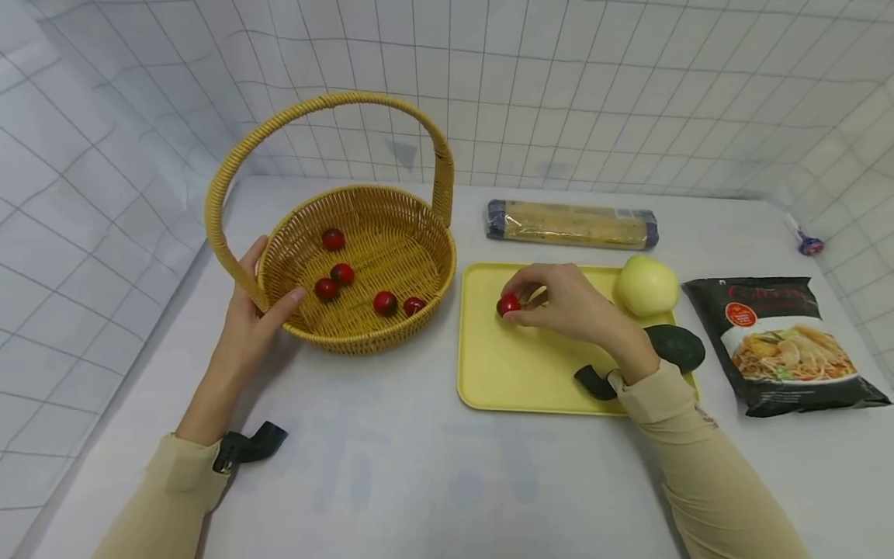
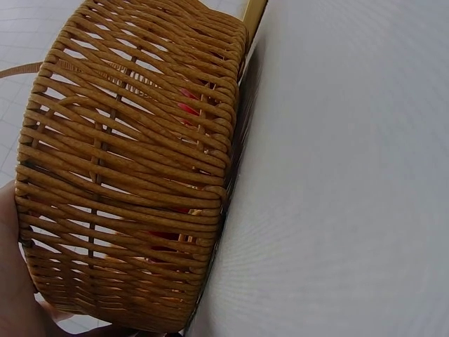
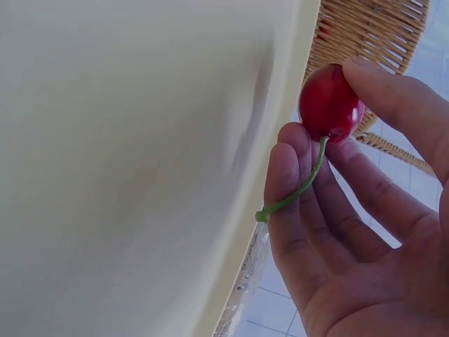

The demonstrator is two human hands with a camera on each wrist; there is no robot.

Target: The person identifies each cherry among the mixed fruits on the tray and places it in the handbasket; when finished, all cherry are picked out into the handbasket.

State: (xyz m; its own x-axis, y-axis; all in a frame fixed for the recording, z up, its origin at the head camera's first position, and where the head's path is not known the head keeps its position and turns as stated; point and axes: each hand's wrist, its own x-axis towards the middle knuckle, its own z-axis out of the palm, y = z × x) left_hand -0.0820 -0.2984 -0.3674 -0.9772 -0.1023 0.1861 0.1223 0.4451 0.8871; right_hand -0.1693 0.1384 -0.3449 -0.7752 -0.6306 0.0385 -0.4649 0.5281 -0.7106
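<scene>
My right hand (image 1: 569,303) pinches a red cherry (image 3: 330,104) between thumb and fingers, over the left part of the yellow tray (image 1: 482,380). A green stem (image 3: 305,184) hangs from the cherry across the fingers in the right wrist view. At the left, my left hand (image 1: 250,314) grips the side of a round wicker basket (image 1: 363,341), its thumb over the rim by the foot of the tall handle (image 1: 328,101). Several dark red cherries (image 1: 342,273) lie on the basket's floor. The left wrist view shows the basket's woven wall (image 2: 126,168) close up, with red showing through the gaps.
On the tray's right side are a pale yellow-green round fruit (image 1: 646,286) and a dark green avocado-like fruit (image 1: 674,348). Behind the tray lies a long clear pack of noodles (image 1: 573,223). A black food packet (image 1: 789,345) lies to the right, a small purple-wrapped item (image 1: 810,246) beyond.
</scene>
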